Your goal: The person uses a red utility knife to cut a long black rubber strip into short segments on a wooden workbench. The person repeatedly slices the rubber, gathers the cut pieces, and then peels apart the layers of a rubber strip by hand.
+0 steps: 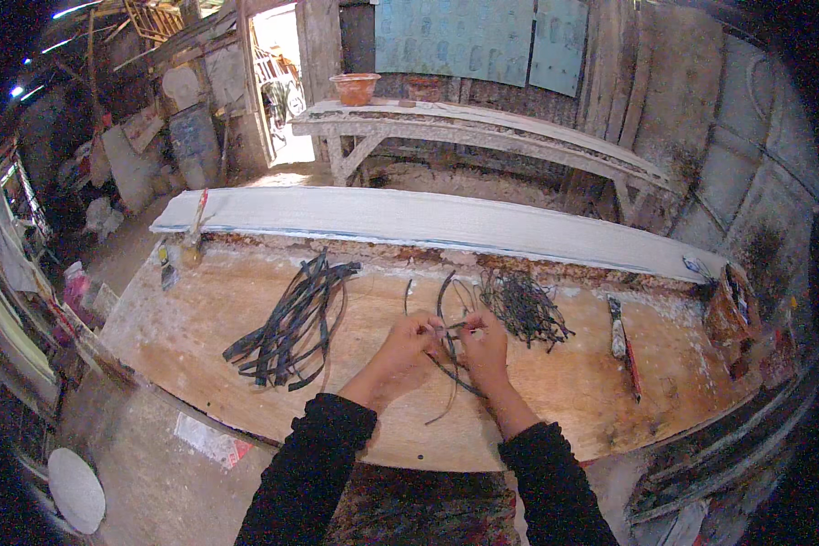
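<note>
Both hands meet over the wooden board point(246, 364); the left hand point(408, 350) and right hand point(484, 350) pinch one thin dark strip point(446, 314) between them, seemingly taut for working. Left lies a bundle of dark strips point(291, 323); beyond the right hand, a tangle of short pieces point(523, 309); farther back, a terracotta pot point(355, 88).

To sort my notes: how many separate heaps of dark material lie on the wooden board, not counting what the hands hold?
2. A bundle of long dark strips lies left of the left hand; a tangle of thin dark pieces lies beyond the right hand. Others may be hidden.
</note>
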The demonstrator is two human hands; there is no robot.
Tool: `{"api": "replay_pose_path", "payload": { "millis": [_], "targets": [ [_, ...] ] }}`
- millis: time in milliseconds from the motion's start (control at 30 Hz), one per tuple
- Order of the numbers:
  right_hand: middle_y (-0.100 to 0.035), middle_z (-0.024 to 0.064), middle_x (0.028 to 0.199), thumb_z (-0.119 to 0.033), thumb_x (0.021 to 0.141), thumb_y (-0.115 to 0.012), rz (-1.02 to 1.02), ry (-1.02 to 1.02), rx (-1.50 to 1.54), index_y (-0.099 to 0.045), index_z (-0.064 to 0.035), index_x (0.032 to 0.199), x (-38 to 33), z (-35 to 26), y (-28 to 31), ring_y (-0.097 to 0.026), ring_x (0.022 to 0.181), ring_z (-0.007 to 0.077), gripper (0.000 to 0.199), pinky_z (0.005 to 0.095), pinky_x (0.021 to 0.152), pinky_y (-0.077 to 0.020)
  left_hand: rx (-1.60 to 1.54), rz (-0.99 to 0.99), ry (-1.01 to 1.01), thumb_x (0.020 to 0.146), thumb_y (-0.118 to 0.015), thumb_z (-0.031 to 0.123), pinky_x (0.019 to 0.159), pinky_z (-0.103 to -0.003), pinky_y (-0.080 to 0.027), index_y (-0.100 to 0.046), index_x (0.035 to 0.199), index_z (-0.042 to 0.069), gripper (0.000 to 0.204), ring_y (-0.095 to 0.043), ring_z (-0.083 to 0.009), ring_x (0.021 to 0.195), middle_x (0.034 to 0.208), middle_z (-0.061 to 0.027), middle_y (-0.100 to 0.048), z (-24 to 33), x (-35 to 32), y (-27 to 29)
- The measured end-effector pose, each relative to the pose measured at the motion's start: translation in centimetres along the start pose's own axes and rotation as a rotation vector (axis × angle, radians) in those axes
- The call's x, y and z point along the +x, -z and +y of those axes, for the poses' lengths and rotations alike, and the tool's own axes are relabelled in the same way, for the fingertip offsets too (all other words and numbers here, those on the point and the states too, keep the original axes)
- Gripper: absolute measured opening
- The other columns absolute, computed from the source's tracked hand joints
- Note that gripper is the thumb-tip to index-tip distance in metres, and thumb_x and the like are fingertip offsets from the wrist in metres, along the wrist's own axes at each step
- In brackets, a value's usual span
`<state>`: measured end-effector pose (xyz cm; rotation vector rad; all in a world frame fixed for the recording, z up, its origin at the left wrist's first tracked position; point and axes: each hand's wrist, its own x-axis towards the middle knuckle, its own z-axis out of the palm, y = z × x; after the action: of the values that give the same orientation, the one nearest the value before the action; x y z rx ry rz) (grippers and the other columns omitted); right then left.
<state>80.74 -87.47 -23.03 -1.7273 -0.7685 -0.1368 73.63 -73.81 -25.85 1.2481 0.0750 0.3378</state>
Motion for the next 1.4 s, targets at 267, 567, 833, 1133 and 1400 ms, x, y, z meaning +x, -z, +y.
{"api": "replay_pose_path", "payload": {
  "millis": [267, 567, 833, 1133, 1400],
  "targets": [
    [-0.053, 0.0047, 0.074, 0.0, 0.07, -0.059, 0.202, -0.119, 0.056, -0.06, -0.006, 0.086, 1.9, 2.2, 1.4, -0.051, 0.067, 0.0161, 0.018, 0.0273, 0.063, -0.0426, 0.095, -0.288, 0.087, 0.074, -0.064, 0.011, 0.055, -0.023, -0.041, -0.053, 0.087, 0.005, 0.019, -0.049, -0.0082, 0.064, 0.076, -0.0002, -0.052, 2.0, -1.8, -3.8],
    [-0.042, 0.0031, 0.091, -0.007, 0.069, -0.066, 0.222, -0.016, -0.026, -0.061, -0.0053, 0.076, 1.4, 2.5, 1.1, -0.047, 0.084, 0.0153, 0.009, 0.0278, 0.077, -0.0378, 0.475, 0.392, -0.236, 0.07, -0.067, 0.011, 0.049, -0.021, -0.037, -0.055, 0.07, 0.006, 0.014, -0.045, -0.0074, 0.057, 0.065, 0.0006, -0.05, 2.6, -0.5, -1.8],
    [-0.042, 0.0041, 0.104, -0.009, 0.073, -0.064, -0.446, -0.139, 0.285, -0.058, -0.0036, 0.075, -1.6, -5.5, 0.3, -0.045, 0.096, 0.0161, 0.008, 0.0306, 0.081, -0.041, 0.203, 0.626, -0.146, 0.07, -0.066, 0.01, 0.04, -0.02, -0.037, -0.057, 0.071, 0.003, 0.012, -0.047, -0.0077, 0.045, 0.057, -0.0006, -0.051, 3.0, 0.2, 0.8],
    [-0.057, 0.0072, 0.096, -0.027, 0.076, -0.06, -0.547, 0.182, 0.257, -0.065, -0.0095, 0.088, -1.7, -3.6, 0.0, -0.047, 0.1, 0.0263, 0.022, 0.0391, 0.089, -0.0338, 0.358, 0.623, -0.17, 0.069, -0.067, 0.008, 0.048, -0.022, -0.041, -0.061, 0.07, 0.001, 0.009, -0.052, -0.0093, 0.053, 0.06, -0.0035, -0.057, 2.9, 0.3, 0.5],
    [-0.055, 0.0061, 0.082, -0.015, 0.068, -0.067, -0.479, 0.185, 0.004, -0.061, -0.0072, 0.074, -1.5, -5.7, 0.8, -0.047, 0.092, 0.0204, 0.012, 0.0363, 0.084, -0.0331, 0.487, 0.515, -0.146, 0.071, -0.063, 0.005, 0.053, -0.023, -0.044, -0.061, 0.076, -0.001, 0.008, -0.056, -0.0111, 0.061, 0.072, -0.0067, -0.06, 2.5, -0.1, -0.2]
  ]
}}
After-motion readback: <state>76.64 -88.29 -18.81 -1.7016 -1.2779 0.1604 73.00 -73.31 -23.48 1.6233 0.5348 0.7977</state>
